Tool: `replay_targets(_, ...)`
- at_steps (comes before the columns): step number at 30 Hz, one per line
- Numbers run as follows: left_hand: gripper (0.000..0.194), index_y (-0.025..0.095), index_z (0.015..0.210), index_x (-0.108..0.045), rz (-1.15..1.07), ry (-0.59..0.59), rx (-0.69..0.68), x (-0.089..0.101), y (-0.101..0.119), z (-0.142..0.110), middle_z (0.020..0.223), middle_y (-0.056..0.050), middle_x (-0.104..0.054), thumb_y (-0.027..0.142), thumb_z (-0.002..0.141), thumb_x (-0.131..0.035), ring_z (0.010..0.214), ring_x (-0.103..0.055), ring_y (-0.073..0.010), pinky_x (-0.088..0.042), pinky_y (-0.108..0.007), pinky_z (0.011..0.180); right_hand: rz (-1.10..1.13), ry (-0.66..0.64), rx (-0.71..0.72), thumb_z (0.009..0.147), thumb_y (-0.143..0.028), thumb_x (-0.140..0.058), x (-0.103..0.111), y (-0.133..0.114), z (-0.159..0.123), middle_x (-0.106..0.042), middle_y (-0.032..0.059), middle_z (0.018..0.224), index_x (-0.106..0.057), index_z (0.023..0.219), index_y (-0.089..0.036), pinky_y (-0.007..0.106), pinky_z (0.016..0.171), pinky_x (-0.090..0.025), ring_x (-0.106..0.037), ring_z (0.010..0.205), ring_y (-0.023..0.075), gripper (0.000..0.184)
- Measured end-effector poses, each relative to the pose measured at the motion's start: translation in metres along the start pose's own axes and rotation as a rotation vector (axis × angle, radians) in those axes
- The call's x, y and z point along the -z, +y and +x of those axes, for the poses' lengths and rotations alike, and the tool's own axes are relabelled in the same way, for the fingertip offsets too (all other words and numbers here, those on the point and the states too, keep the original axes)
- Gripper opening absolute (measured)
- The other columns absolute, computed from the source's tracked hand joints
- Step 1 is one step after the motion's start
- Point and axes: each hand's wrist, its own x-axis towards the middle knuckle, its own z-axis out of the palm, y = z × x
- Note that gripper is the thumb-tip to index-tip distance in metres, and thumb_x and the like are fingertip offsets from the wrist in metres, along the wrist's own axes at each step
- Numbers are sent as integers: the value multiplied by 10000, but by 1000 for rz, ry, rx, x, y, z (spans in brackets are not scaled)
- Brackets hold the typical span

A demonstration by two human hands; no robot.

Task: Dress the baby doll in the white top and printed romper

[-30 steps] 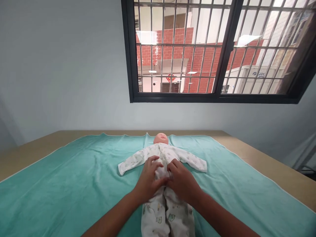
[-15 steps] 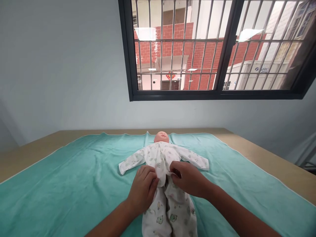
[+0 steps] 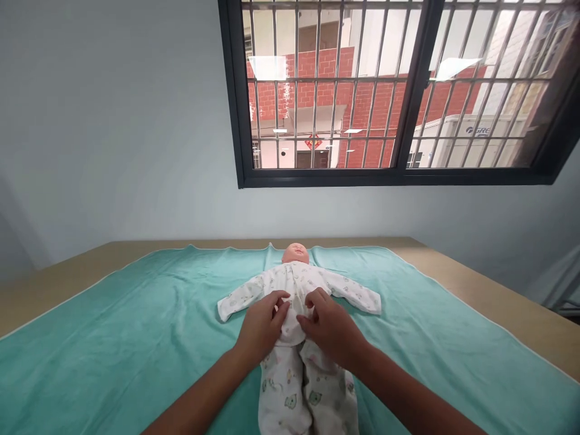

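A baby doll (image 3: 296,254) lies on its back with its head toward the wall, in a white printed baby shirt (image 3: 276,279) with both sleeves stretched out sideways. White baby pants (image 3: 290,386) with green animal prints cover its legs. My left hand (image 3: 263,323) is over the left half of the shirt's lower front, thumb and forefinger a little apart. Opposite it, my right hand (image 3: 333,326) has bent fingers, its thumb apart from them at the shirt's middle. No cloth shows pinched in either hand. The shirt's hem lies over the top of the pants.
A teal blanket (image 3: 136,338) is spread under the doll on a wooden table (image 3: 453,266). Behind the table stands a pale wall (image 3: 136,121) with a dark-framed barred window (image 3: 317,176).
Both hands have let go of the shirt's lower edges and moved up the front, closer together. The raised hem now lies flatter over the pants. The view has tilted slightly up.
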Motion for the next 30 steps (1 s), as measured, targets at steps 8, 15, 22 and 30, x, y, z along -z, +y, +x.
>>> replay_targets(8, 189, 225, 731, -624, 168, -157, 13, -7, 17, 36, 662, 20, -636, 399, 794, -583, 637, -549, -164, -284, -252, 544, -32, 44, -11, 921, -152, -317, -20, 11, 2, -561, 37, 846, -499, 887, -193, 280, 641, -334, -521, 736, 166, 189)
replay_targets(15, 187, 187, 723, -527, -245, -215, 69, -4, 9, 35, 612, 44, -505, 353, 806, -531, 583, -459, -119, -328, -219, 526, -134, 36, -103, 852, -281, -497, -23, 10, 9, -580, 45, 813, -490, 855, -180, 283, 599, -282, -530, 693, 169, 102)
replay_targets(22, 191, 179, 723, -542, -204, -162, 70, -8, 10, 29, 593, 45, -505, 339, 821, -507, 583, -450, -123, -319, -231, 540, -178, -19, -138, 829, -221, -462, -25, 3, 20, -586, 66, 802, -484, 816, -174, 296, 564, -205, -484, 641, 153, 54)
replay_targets(30, 271, 193, 736, -560, -138, -162, 72, -9, 13, 26, 690, 22, -573, 386, 874, -430, 665, -504, -148, -341, -239, 581, 401, -11, -244, 796, -255, -500, -20, 23, 23, -487, -35, 583, -485, 676, -184, 233, 534, -280, -418, 561, 104, 140)
